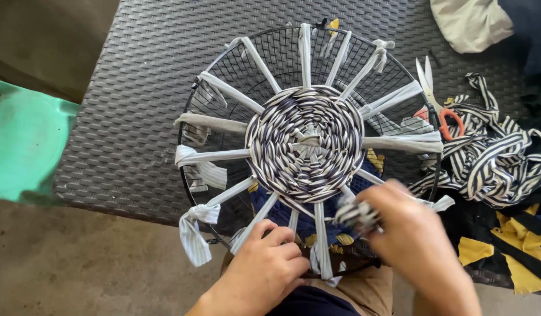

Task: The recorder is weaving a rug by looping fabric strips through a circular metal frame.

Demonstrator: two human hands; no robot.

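- The round wire frame [191,99] leans against the person's lap with its far edge on the dark wicker worktop [136,88]; pale cloth spokes [224,88] stretch across it.
- A striped woven disc [305,140] fills the centre.
- The right hand [419,240] has its grip closed on the striped fabric strip [355,213] at the disc's lower edge; the picture is blurred there.
- The left hand [267,266] is at the frame's lower rim, fingers curled among the spokes; whether they pinch one I cannot tell.
- The strip looks soft, light and stretchy, best held close to the weave.
- Scissors [437,99] and a striped fabric pile [493,152] lie to the right.
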